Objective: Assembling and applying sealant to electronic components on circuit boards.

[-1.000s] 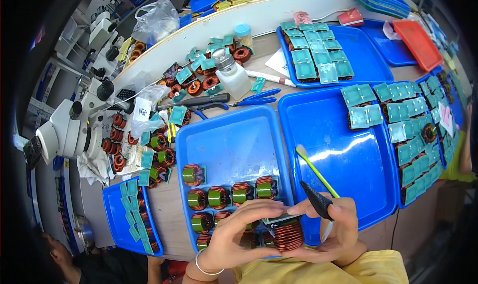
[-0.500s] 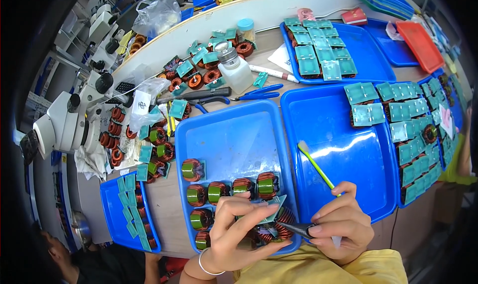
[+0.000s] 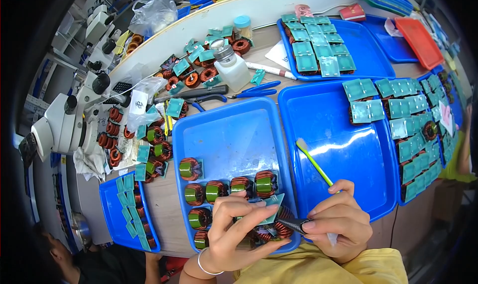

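Note:
My left hand [image 3: 231, 231] is closed round a copper-wound ring coil [image 3: 283, 230] with a small teal circuit board [image 3: 275, 203] on it, over the near end of a blue tray [image 3: 226, 129]. In my right hand [image 3: 343, 223] are black tweezers [image 3: 296, 225], pinched between thumb and fingers, their tips at the coil's windings. The same hand also keeps a thin green-handled brush [image 3: 314, 162], bristles pointing away from me. The exact spot where the tips meet the coil is partly hidden by my fingers. Several coils with green bands [image 3: 194, 194] sit in rows in that tray.
To the right, another blue tray [image 3: 326, 134] holds boarded coils along its far right. Beyond lie blue-handled pliers [image 3: 256, 90], a glass bottle with a metal cap [image 3: 232, 72] and loose coils [image 3: 208, 74]. A white microscope [image 3: 62, 122] stands left. Another person [image 3: 104, 264] sits lower left.
The whole view has shifted slightly, with the table things a little left and up. Both hands keep almost the same grip and place, tweezers still at the coil.

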### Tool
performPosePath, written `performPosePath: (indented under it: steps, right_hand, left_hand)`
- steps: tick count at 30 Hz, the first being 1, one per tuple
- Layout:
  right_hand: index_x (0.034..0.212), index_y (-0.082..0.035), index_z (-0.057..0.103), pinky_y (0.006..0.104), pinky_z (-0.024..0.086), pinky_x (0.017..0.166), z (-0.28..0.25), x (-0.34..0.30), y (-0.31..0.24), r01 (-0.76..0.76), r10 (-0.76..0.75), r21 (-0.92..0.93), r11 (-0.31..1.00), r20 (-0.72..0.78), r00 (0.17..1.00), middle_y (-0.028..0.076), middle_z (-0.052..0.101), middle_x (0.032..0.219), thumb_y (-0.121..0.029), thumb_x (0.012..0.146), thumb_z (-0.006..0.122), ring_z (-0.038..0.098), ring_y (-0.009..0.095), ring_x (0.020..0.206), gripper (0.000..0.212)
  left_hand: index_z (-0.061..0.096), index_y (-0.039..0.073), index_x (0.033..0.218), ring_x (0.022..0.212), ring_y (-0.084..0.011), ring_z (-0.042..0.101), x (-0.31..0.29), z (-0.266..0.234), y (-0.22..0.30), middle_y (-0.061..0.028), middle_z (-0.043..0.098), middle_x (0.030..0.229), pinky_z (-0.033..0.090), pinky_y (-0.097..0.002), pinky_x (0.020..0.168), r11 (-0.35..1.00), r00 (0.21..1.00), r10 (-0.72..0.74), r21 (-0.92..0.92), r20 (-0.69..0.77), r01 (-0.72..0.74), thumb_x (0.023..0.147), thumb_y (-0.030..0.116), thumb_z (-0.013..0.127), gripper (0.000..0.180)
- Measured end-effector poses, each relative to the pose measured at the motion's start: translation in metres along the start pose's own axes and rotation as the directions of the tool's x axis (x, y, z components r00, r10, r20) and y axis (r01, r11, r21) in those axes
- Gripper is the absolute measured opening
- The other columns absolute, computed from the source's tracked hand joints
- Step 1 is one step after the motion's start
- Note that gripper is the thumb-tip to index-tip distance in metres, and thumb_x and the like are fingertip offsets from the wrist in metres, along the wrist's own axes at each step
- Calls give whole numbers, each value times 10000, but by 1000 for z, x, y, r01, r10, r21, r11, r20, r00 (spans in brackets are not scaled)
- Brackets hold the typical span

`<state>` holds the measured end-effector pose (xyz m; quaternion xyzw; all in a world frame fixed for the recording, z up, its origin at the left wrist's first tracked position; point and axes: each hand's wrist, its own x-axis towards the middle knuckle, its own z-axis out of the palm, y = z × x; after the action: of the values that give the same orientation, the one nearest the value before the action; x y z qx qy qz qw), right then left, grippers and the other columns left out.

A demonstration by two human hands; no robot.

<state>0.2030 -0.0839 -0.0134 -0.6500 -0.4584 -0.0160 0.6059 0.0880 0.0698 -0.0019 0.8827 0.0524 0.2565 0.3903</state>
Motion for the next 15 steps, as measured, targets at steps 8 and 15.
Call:
performPosePath:
  steps: [8, 15]
  right_hand:
    - [836, -105, 699, 303, 360, 720, -1, 0, 0, -6, 7, -11, 1000, 12, 1000, -10, 635, 689, -68, 603, 777, 590, 117, 651, 248]
    - [836, -105, 700, 302, 360, 718, -1, 1, 0, -7, 7, -12, 1000, 13, 1000, -10, 636, 687, -66, 598, 777, 590, 119, 648, 253]
  left_hand:
    - [654, 32, 988, 808, -192, 526, 1, 0, 0, -56, 559, 878, 425, -349, 802, 1000, 1000, -7, -2, 8, 7, 498, 187, 853, 551]
    - [652, 33, 991, 815, -191, 527, 0, 0, 0, -57, 561, 883, 426, -353, 804, 1000, 1000, -17, -2, 5, 17, 502, 183, 852, 549]
